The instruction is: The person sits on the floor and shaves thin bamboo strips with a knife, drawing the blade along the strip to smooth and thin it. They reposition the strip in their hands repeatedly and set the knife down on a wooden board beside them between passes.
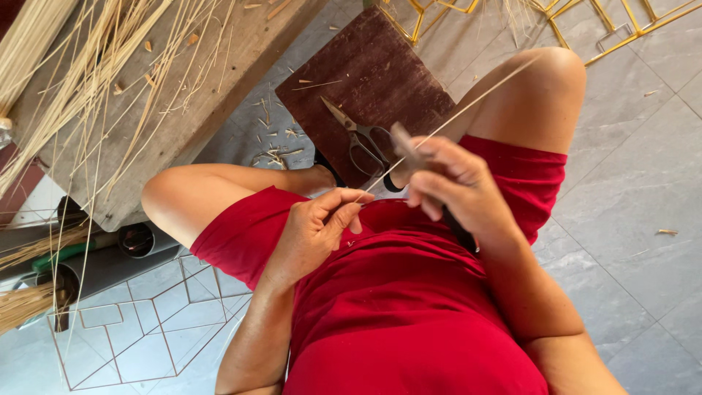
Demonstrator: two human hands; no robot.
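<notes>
at mid-frame the left hand (pixel 314 230) pinches the near end of a thin pale straw-coloured reed strip (pixel 468 106), whose long axis runs up-right past the knee. the right hand (pixel 453 183), higher along it, is clamped on a dark-handled knife (pixel 404 143) set against the strip. steel scissors (pixel 358 139) lie on the brown board (pixel 380 66) behind.

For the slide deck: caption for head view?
Left hand pinches a thin straw strip; right hand holds a knife against it.
</notes>
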